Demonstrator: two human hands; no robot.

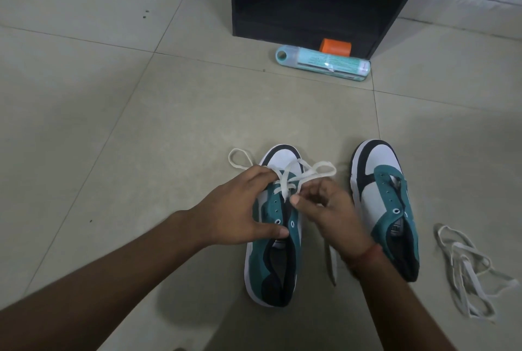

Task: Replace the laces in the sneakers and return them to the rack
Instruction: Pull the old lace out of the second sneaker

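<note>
Teal, white and black canvas made up both sneakers, standing side by side on the pale floor tiles (141, 130) near the person, toes pointing away. In the head view, the lacing of the left sneaker (272, 251) looked to be the step in hand: a white lace (285, 184) crossed only its farthest eyelets, with loops spilling out to the left and right over the toe, while the nearer eyelets stood bare. The right sneaker (387, 203) carried no lace at all, and a loose lace (469, 271) lay in a heap on the floor just to its right, so by my reckoning the task was in its early part.

The left hand (240, 209) lay over the left side of the left sneaker, its fingers curled round the lace at the far end and its thumb pressed to the teal collar near the top eyelet. The right hand (327, 209) hovered over the tongue, thumb and forefinger together pinching a strand of the same lace; the other fingers were loosely bent.

The next move probably called for threading that pinched end through the next bare eyelet and drawing it snug. The black rack (316, 11) stood far off, with a teal tube (324, 64) and an orange box (336, 47) lying at its foot
</note>
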